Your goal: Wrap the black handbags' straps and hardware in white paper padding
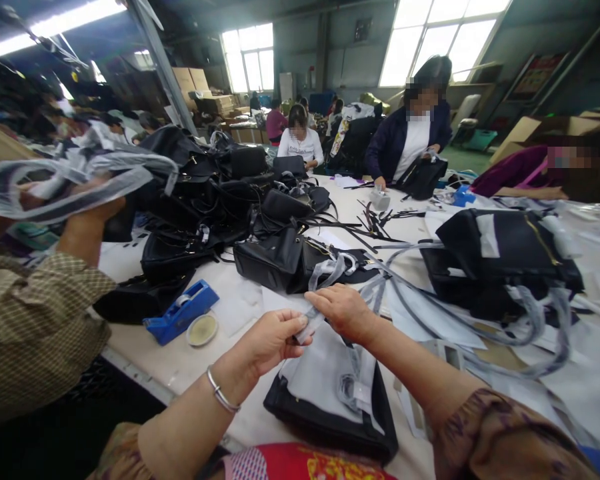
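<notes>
Fingers and thumb of my left hand [275,340] pinch the end of a strap in clear plastic wrap [310,325]. Just beyond it, my right hand [345,312] grips the same strap with its fingers curled over. Below both hands a black handbag [387,420] lies flat on the table, a white sheet [315,373] spread across it. A coiled piece of plastic-wrapped strap [349,390] rests on that sheet. More wrapped strap [333,267] rises behind my right hand, near a black bag [270,257].
A blue tape dispenser [183,312] and a small round dish [202,330] stand left on the table [180,367]. Black bags [215,200] are heaped behind. Another bag [505,260] with wrapped handles lies right. A co-worker's arm [85,247] reaches in at left; other people sit or stand across.
</notes>
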Demonstrator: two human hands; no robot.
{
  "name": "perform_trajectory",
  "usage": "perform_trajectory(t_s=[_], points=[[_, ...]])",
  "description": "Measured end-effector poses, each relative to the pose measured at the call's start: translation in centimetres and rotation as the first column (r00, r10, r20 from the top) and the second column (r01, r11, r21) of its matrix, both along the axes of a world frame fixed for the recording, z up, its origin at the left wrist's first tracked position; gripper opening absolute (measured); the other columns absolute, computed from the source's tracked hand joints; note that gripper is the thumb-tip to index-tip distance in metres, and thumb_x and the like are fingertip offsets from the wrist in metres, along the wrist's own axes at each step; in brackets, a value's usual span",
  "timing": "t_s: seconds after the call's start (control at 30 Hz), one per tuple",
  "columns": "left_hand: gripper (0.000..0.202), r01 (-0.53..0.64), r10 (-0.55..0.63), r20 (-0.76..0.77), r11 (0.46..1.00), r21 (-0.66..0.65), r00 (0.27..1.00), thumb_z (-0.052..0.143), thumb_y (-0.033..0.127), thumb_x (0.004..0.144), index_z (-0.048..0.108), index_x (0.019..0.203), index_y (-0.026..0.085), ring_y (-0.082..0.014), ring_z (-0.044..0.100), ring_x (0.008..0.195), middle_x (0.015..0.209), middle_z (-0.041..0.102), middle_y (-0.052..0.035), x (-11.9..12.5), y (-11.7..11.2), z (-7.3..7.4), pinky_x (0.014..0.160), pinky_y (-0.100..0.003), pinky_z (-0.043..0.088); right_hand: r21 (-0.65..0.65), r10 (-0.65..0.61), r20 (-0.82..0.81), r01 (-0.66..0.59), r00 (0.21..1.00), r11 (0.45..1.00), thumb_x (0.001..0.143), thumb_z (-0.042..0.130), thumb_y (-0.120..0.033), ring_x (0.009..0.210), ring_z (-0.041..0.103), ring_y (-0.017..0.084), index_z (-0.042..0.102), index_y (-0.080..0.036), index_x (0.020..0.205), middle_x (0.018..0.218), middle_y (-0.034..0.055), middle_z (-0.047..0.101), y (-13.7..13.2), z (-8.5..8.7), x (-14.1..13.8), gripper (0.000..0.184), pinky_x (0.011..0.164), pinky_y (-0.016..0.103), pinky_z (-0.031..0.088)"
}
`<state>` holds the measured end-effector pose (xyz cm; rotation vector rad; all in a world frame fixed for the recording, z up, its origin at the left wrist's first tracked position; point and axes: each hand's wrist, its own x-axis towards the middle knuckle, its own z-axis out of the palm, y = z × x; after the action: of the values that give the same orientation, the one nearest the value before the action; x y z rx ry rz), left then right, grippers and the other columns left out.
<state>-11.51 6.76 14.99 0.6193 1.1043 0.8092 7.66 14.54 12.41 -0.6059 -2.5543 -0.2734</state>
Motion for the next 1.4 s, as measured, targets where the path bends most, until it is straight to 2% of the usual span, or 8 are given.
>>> perform_trajectory(t_s=[0.17, 0.37, 0.47, 0.73, 0.9, 1.13, 1.27, 1.4], points=[[0.027, -0.001, 0.004, 0.029, 0.994, -0.112, 1.0, 0.063, 0.038, 0.089, 0.06, 0.093, 0.011, -0.0125, 0.066, 0.061, 0.081, 0.069, -0.0096, -1.2, -0.9, 0.4, 0.046, -0.018, 0.052, 0.039, -0.009, -0.068, 0.012, 0.998, 0.999, 0.086, 0.049, -0.006, 0.078, 0.061, 0.017, 0.06, -0.013, 0.119, 0.102, 0.0088, 0.071, 1.0, -0.1, 0.7, 0.036, 0.07, 0.031, 0.042], [0.02, -0.007, 0.008, 0.013, 0.999, -0.042, 1.0, 0.072, 0.026, 0.08, 0.056, 0.081, 0.013, -0.0078, 0.058, 0.053, 0.073, 0.066, -0.0032, -1.4, -1.3, 0.1, 0.045, -0.017, 0.051, 0.042, -0.006, -0.084, 0.009, 0.996, 0.999, 0.083, 0.05, -0.004, 0.079, 0.062, 0.018, 0.06, -0.014, 0.119, 0.102, 0.0083, 0.072, 1.8, -0.7, 0.6, 0.039, 0.071, 0.031, 0.042], [0.019, -0.004, 0.004, -0.004, 0.999, -0.04, 1.0, 0.07, 0.025, 0.079, 0.055, 0.078, 0.013, -0.0066, 0.055, 0.051, 0.072, 0.064, -0.0023, -1.1, -1.1, -0.1, 0.044, -0.017, 0.05, 0.038, -0.008, -0.077, 0.01, 0.997, 0.999, 0.084, 0.05, -0.005, 0.079, 0.062, 0.018, 0.06, -0.014, 0.119, 0.102, 0.008, 0.072, 1.8, -0.7, 0.6, 0.037, 0.072, 0.031, 0.042], [0.019, 0.012, -0.008, 0.077, 0.998, -0.054, 0.997, 0.07, 0.025, 0.078, 0.056, 0.078, 0.013, -0.0056, 0.054, 0.05, 0.07, 0.062, -0.0016, -0.7, -0.6, 0.3, 0.043, -0.015, 0.047, 0.061, 0.021, -0.009, -0.02, 1.0, 0.998, 0.09, 0.048, -0.01, 0.078, 0.061, 0.018, 0.059, -0.013, 0.119, 0.099, 0.0084, 0.07, 1.5, -0.7, 1.1, 0.031, 0.068, 0.033, 0.039], [0.017, 0.019, -0.019, -0.011, 0.998, -0.066, 1.0, 0.07, 0.022, 0.077, 0.057, 0.078, 0.012, -0.0051, 0.054, 0.051, 0.076, 0.066, -0.0048, -0.5, -0.6, 0.3, 0.042, -0.014, 0.046, 0.062, 0.01, -0.071, -0.005, 0.997, 0.998, 0.092, 0.045, -0.011, 0.081, 0.061, 0.018, 0.06, -0.013, 0.119, 0.097, 0.0087, 0.071, 1.4, -1.3, 1.1, 0.03, 0.07, 0.032, 0.041], [0.026, 0.003, -0.01, -0.082, 0.997, -0.083, 0.997, 0.075, 0.027, 0.069, 0.055, 0.08, 0.013, -0.0054, 0.054, 0.051, 0.075, 0.067, -0.0046, 0.1, -0.4, 0.1, 0.044, -0.014, 0.044, 0.012, 0.086, -0.07, -0.086, 0.994, 0.996, 0.092, 0.046, -0.013, 0.082, 0.062, 0.018, 0.058, -0.012, 0.118, 0.102, 0.0097, 0.071, 0.8, -2.8, -0.1, 0.029, 0.069, 0.031, 0.043], [0.04, 0.064, -0.079, -0.24, 0.996, -0.069, 0.967, 0.079, 0.042, 0.065, 0.056, 0.082, 0.014, -0.0068, 0.056, 0.053, 0.077, 0.068, -0.0041, 0.2, -0.3, -0.4, 0.044, -0.016, 0.044, -0.013, 0.099, -0.077, -0.101, 0.992, 0.995, 0.093, 0.045, -0.015, 0.083, 0.063, 0.018, 0.058, -0.013, 0.117, 0.1, 0.0098, 0.071, 0.6, -3.4, -0.5, 0.027, 0.068, 0.031, 0.044], [0.054, 0.16, -0.189, -0.462, 0.982, -0.1, 0.867, 0.069, 0.066, 0.066, 0.055, 0.077, 0.015, -0.0082, 0.051, 0.043, 0.059, 0.062, -0.0004, -0.4, -0.4, -2.1, 0.037, -0.017, 0.035, -0.035, 0.085, -0.076, -0.088, 0.993, 0.996, 0.095, 0.042, -0.017, 0.083, 0.063, 0.018, 0.057, -0.014, 0.119, 0.101, 0.0096, 0.071, 0.7, -3.9, -0.4, 0.028, 0.067, 0.03, 0.044]])
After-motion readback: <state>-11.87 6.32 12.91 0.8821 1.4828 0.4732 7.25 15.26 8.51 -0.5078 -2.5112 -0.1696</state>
